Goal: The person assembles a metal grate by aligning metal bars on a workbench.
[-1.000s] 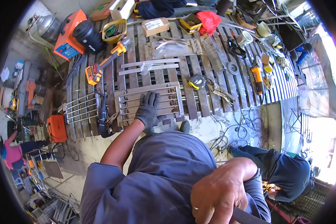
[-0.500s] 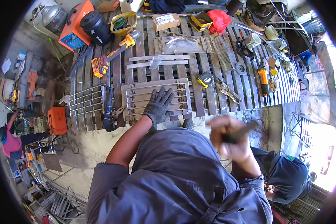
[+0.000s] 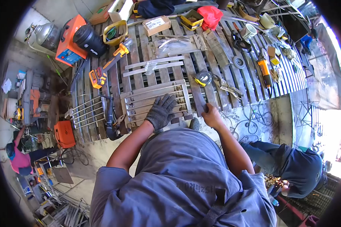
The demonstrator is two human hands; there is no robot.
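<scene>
My left hand, in a dark grey glove, lies flat with fingers spread on a rectangular metal frame with parallel rods. The frame rests on a plate at the bench's near edge. Just right of it my bare right hand is closed around a dark, narrow hand tool. The tool points away from me over the slats, and its exact kind is hard to make out. A tape measure and locking pliers lie beyond my right hand. Left of the frame is a smaller rod grille.
The slatted metal bench also carries a yellow cordless tool, flat metal strips, an angle grinder, an orange machine and a cardboard box. One person bends at lower right near sparks; another is at far left.
My right hand has come down and left from beside my body to the bench edge, bringing the dark tool beside the frame. My left hand stays on the frame. The view has shifted slightly.
</scene>
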